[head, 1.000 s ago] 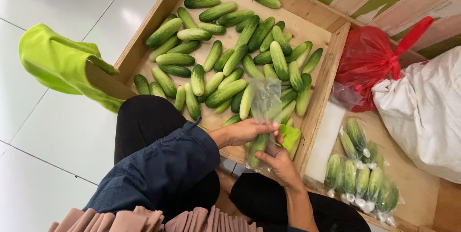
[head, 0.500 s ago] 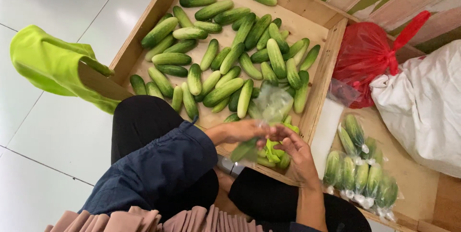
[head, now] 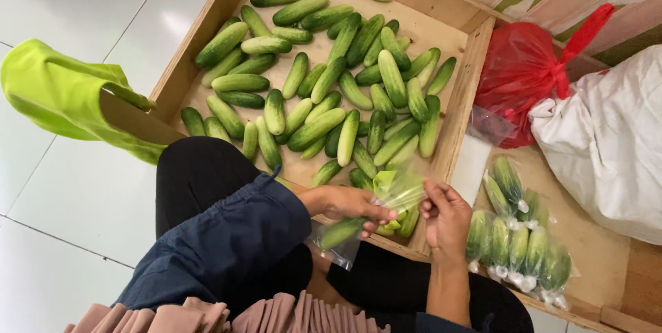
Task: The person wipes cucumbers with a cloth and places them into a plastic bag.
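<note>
A clear plastic bag (head: 396, 192) is pinched between the left hand (head: 352, 203) and the right hand (head: 447, 217) at the near edge of one wooden tray (head: 463, 98), while a bagged cucumber (head: 339, 232) is also gripped in the left. Roughly forty loose cucumbers (head: 324, 78) are spread in the tray. To the right, about nine sealed clear packs of cucumbers (head: 517, 236) are laid below one knotted red bag (head: 520, 71) and one white sack (head: 610, 140).

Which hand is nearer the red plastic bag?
Right. The right hand is below the red plastic bag, apart from it; the left hand lies farther left, holding a bagged cucumber.
</note>
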